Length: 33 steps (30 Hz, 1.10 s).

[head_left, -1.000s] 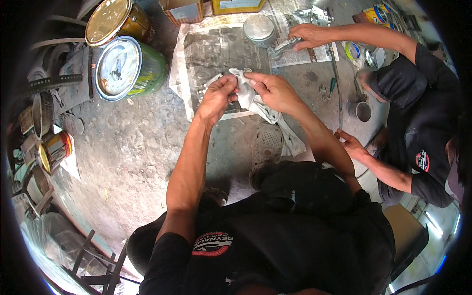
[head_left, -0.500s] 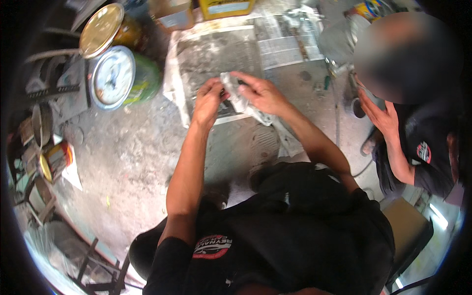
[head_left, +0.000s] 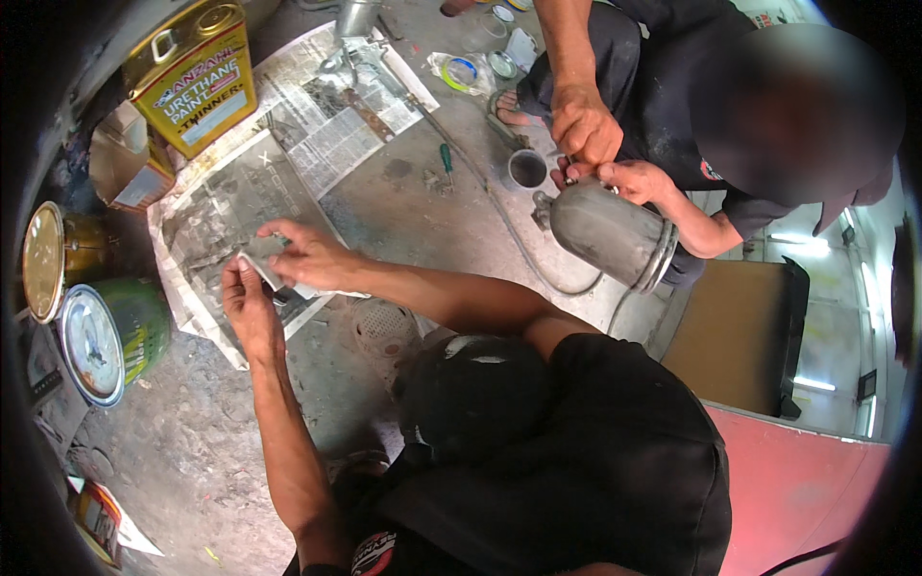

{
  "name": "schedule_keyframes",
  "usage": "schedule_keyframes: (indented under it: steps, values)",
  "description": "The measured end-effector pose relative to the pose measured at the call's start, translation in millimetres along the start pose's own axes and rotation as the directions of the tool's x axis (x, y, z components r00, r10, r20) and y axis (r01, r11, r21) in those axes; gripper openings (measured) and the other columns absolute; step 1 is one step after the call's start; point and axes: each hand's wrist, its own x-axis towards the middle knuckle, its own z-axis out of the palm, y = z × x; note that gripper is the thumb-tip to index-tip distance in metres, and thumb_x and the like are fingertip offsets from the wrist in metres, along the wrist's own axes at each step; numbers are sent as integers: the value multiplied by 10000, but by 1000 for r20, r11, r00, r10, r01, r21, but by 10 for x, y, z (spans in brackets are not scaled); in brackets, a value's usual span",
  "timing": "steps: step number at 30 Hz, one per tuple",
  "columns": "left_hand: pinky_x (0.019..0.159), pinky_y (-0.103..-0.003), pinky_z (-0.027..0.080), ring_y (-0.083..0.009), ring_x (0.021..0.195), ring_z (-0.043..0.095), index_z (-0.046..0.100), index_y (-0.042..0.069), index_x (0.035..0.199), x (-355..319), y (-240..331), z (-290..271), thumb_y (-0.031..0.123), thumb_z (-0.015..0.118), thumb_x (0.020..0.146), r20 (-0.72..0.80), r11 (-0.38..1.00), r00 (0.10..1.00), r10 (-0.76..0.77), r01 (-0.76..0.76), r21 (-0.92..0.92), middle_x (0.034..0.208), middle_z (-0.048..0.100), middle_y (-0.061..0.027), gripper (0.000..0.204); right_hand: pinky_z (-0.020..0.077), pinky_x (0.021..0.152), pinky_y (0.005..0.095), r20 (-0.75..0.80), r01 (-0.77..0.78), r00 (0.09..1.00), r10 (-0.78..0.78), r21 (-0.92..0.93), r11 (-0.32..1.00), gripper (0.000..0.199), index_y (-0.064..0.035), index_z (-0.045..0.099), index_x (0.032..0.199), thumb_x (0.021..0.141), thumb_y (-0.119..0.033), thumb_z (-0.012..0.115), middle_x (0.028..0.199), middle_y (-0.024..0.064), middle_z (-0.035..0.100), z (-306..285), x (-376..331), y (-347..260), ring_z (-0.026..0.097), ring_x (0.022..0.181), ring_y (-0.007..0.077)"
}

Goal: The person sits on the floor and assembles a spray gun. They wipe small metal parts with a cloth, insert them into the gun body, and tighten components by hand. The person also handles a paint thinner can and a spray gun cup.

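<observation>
Over the newspaper on the floor, my left hand [head_left: 252, 309] pinches the edge of a whitish rag [head_left: 262, 272] between thumb and fingers. Across from it, my right hand [head_left: 312, 259] is bent around the same rag, its index finger raised off it. Below the rag, a small dark piece with a shiny edge [head_left: 279, 299] shows near my left fingertips; its kind I cannot make out. The fingers hide much of both.
A yellow rectangular can [head_left: 197, 91], a cardboard box [head_left: 130, 158] and round paint tins stand at left. A co-worker at right handles a grey metal canister [head_left: 605, 226]. Beyond the newspaper [head_left: 336, 158] lie a hose [head_left: 480, 197], a green screwdriver [head_left: 447, 158] and a dark-filled cup [head_left: 526, 170].
The view has swung to the right, bringing the co-worker's canister into sight. My hands stay together at the rag, which now shows less of its length.
</observation>
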Motion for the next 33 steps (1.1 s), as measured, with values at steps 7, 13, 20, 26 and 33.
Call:
schedule_keyframes:
  steps: [7,13,20,26,33]
  values:
    - [777,-250,457,-94,867,532,569,76,1082,-9,33,-67,284,503,1054,-110,990,994,-17,32,135,964,579,0,219,536,761,435,0,407,848,-530,-640,652,497,-170,479,1448,958,-138,555,916,145,674,163,-118,-102,667,829,385]
    - [859,-312,480,-145,987,557,575,76,1116,96,-3,-233,259,475,1060,-112,998,992,-64,66,14,1048,605,-48,216,535,606,488,110,362,890,-443,-761,538,508,-185,500,1432,931,-216,580,767,140,630,224,-279,-173,677,725,368]
    - [798,-318,508,-144,887,562,603,79,1124,117,201,-157,203,495,1035,20,963,966,-256,257,-87,999,586,-36,187,494,540,363,12,357,890,-455,-639,681,669,-203,579,1384,733,-97,688,719,118,658,19,-83,-130,608,552,217]
    - [1015,-385,541,-307,1077,647,553,-83,1156,237,570,-313,18,476,1017,59,867,951,-304,302,-397,1178,633,-241,188,515,602,417,-57,384,860,-507,-582,717,269,-114,705,1174,942,-188,591,814,192,692,49,-42,-309,680,656,335]
    - [754,-244,562,-139,855,642,608,47,1075,225,477,-432,258,637,977,41,855,946,-323,310,-417,1035,677,-98,235,519,577,443,15,420,845,-535,-638,645,235,-127,697,1131,935,-172,576,722,160,682,176,-102,-516,675,646,361]
